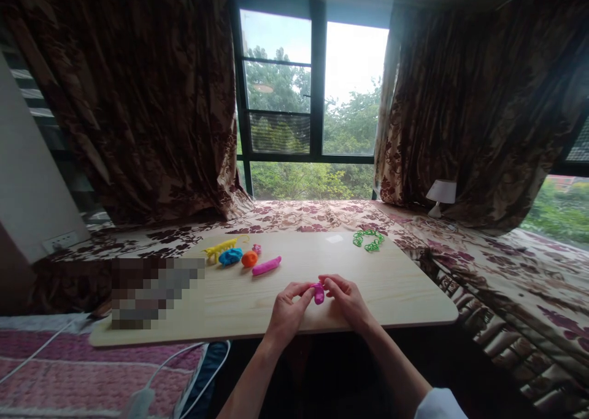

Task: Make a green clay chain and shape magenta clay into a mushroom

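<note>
Hands, two, bare, over the near edge of the table (pixel 331 253). Left hand (pixel 291 308): thumb and fingertips closed in a pinch on a small magenta lump (pixel 319 294). Right hand (pixel 346 299): fingers bent, tips at the lump's right side — whether they grip it or only touch it cannot be told. The lump sits between the two hands, in front of the person.

Pink roll (pixel 266 265), one: lying slantwise on the table, beyond the left hand and apart from it. Orange ball (pixel 249 259), one: just left of the roll. Blue lump (pixel 230 257), one: left of the ball. Yellow piece (pixel 223 247), one, long, with thin strands: behind the blue lump. Small pink piece (pixel 256 249), one: behind the ball.

Green ring (pixel 357 241), one, openwork, gapped on its near side: far right part of the table, well apart from both hands.

Surroundings: white lamp (pixel 442 192) on a flower-patterned cloth (pixel 313 209); window (pixel 317 100) between dark patterned curtains (pixel 184 100); white cable (pixel 172 361) at lower left — near the table's edge.
</note>
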### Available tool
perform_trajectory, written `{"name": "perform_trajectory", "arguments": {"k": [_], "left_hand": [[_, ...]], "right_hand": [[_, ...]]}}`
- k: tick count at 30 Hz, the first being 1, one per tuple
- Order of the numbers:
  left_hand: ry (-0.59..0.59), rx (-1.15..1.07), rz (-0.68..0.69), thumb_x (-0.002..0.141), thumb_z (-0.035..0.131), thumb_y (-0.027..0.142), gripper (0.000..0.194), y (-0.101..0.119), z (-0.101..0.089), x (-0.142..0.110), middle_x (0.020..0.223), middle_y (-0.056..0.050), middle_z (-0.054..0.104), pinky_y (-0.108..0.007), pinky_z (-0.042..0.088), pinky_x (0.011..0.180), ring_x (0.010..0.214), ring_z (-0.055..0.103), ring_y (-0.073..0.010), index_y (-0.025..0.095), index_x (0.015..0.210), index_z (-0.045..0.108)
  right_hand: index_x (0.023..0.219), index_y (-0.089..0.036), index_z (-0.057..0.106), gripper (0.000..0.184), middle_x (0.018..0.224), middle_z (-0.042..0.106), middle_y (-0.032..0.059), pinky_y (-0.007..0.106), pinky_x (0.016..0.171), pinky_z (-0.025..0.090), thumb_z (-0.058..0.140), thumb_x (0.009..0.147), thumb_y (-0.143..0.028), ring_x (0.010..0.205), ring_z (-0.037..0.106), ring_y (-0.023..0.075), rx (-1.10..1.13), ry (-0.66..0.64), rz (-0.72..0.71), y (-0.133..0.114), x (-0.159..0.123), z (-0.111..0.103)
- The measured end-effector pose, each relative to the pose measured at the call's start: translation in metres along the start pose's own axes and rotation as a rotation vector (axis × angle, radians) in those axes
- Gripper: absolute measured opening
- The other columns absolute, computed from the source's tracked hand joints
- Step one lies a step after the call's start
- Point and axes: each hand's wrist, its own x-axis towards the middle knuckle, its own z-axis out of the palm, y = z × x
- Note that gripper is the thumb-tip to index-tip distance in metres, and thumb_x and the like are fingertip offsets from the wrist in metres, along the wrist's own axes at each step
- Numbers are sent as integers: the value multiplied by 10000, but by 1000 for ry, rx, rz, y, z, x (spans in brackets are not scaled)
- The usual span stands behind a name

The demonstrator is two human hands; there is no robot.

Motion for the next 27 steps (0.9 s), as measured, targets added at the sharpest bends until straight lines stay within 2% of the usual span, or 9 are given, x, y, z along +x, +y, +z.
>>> {"name": "perform_trajectory", "arguments": {"k": [3,6,10,16,22,24,27], "left_hand": [[-2,-32,-27,745,570,375,275,2,0,-1,917,-44,673,-309,418,862,909,584,-194,192,916,684],[-35,-37,-43,745,565,380,290,6,0,-2,920,-42,680,-312,417,867,917,584,-198,188,929,680],[-50,-2,-40,741,570,391,277,8,0,-2,864,-38,688,-294,434,821,877,598,-198,187,885,692],[-41,0,-48,729,585,385,259,4,0,-2,856,-40,699,-290,440,809,874,609,-203,185,846,701],[-17,-77,-85,758,562,372,293,-5,-1,0,945,-37,694,-309,425,863,925,603,-207,187,958,670],[-8,-88,-83,765,556,366,293,-6,-2,0,959,-36,691,-312,416,882,948,598,-207,189,973,664],[-10,-81,-70,772,546,358,288,-5,-3,0,967,-37,688,-311,403,902,975,588,-208,188,973,664]], "right_hand": [[915,-179,665,282,886,647,56,295,707,474,559,782,-404,783,607,173,-24,-27,-36,-2,-1,2],[908,-172,642,262,766,650,29,296,693,481,565,781,-388,693,619,156,10,-57,-32,-6,-3,4],[836,-169,631,208,674,635,9,295,670,487,580,767,-358,634,616,151,34,-68,-28,-8,-5,6],[716,-177,640,153,684,630,6,279,693,471,598,755,-319,654,605,146,23,-35,-57,-5,-5,5],[970,-187,647,285,886,658,50,296,679,476,525,805,-385,777,597,175,5,-5,14,-3,-1,1],[951,-185,659,274,900,660,51,297,702,468,533,804,-379,803,594,180,-36,-39,-16,-5,-2,2],[902,-175,667,250,812,672,38,291,712,459,541,806,-368,768,596,171,-49,-64,-50,-9,-4,3]]}}
